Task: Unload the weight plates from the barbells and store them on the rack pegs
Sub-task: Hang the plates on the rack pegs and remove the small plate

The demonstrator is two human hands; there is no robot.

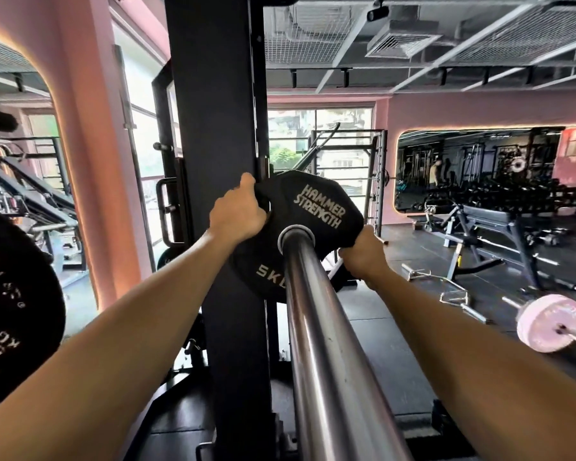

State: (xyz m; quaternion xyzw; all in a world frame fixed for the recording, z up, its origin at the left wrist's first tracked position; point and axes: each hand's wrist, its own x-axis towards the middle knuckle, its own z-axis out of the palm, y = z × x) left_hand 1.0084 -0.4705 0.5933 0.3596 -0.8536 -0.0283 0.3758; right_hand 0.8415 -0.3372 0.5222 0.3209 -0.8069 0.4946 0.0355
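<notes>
Both hands are gripping a black weight plate (300, 227) marked Hammer Strength that is sitting at the far end of a chrome barbell sleeve (323, 327), close against the dark rack upright (213, 161) — the sleeve is running from the plate straight back toward the viewer. The left hand (238, 211) is curling over the plate's upper-left rim, fingers hooked round the edge on the upright's side; the right hand (363, 251) is clamping the lower-right rim, on the side away from the upright. Judging by this, the step in hand is unloading: the plate is seated deep on the sleeve and not yet slid off. The next move is likely calling for a straight, level pull along the sleeve toward the viewer, keeping the plate square so it is not binding, then carrying it to a rack peg — none is plainly showing here. Left of the upright, a larger black plate (10, 311) is hanging at the frame edge; to the right of the upright, a pink-plated barbell (551, 322) is lying on the floor.
</notes>
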